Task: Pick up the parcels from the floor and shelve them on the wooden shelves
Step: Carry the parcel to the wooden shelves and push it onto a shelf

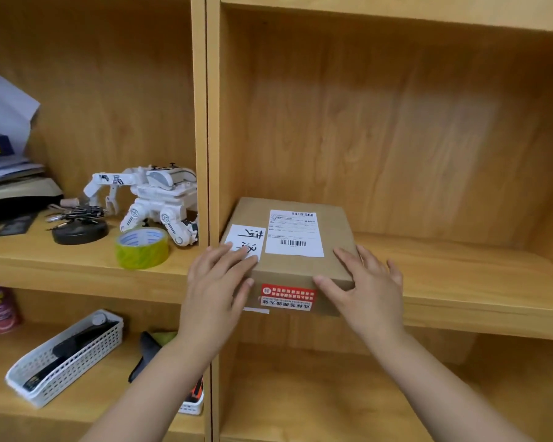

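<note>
A brown cardboard parcel [300,269] with white labels on top and a red sticker on its front lies on the wooden shelf [460,282], in the left corner of the right-hand compartment. Its front edge overhangs the shelf board slightly. My left hand [217,282] rests on the parcel's near left corner, fingers spread over the top and thumb on the front face. At the near right corner, my right hand [367,282] lies flat with spread fingers, thumb against the front edge.
The vertical divider [208,122] stands just left of the parcel. The left compartment holds a white toy robot [154,199], a yellow-green tape roll [141,247], a black round base and stacked papers. Below left sits a white basket [64,358]. Free shelf board extends right of the parcel.
</note>
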Motion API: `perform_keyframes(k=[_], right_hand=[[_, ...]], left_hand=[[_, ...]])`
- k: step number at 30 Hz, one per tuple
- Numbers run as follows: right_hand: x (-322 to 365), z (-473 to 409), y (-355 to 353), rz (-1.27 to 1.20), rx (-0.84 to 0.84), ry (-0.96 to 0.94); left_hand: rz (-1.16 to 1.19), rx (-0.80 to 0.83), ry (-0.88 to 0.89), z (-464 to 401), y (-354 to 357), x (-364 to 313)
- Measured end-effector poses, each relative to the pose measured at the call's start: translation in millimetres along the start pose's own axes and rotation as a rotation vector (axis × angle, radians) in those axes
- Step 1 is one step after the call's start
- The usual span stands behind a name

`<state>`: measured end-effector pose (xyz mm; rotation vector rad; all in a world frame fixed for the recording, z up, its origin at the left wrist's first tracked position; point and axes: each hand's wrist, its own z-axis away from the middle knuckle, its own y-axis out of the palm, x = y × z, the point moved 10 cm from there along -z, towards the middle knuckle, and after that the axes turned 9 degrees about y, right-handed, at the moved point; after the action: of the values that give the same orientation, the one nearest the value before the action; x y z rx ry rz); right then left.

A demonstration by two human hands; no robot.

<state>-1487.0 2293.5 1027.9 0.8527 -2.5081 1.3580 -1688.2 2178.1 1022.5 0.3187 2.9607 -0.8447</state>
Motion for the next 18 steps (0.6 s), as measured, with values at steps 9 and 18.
perform_keyframes(k=[9, 18], right_hand=[[8.2, -45.9, 25.6, 0.102, 0.063, -0.078], [6.1, -73.9, 52.5, 0.124, 0.188, -0.084]], left_hand=[[-0.238, 0.128, 0.065, -37.4, 31.5, 0.2], [-0.332, 0.248, -0.014, -66.9, 54.8, 10.7]])
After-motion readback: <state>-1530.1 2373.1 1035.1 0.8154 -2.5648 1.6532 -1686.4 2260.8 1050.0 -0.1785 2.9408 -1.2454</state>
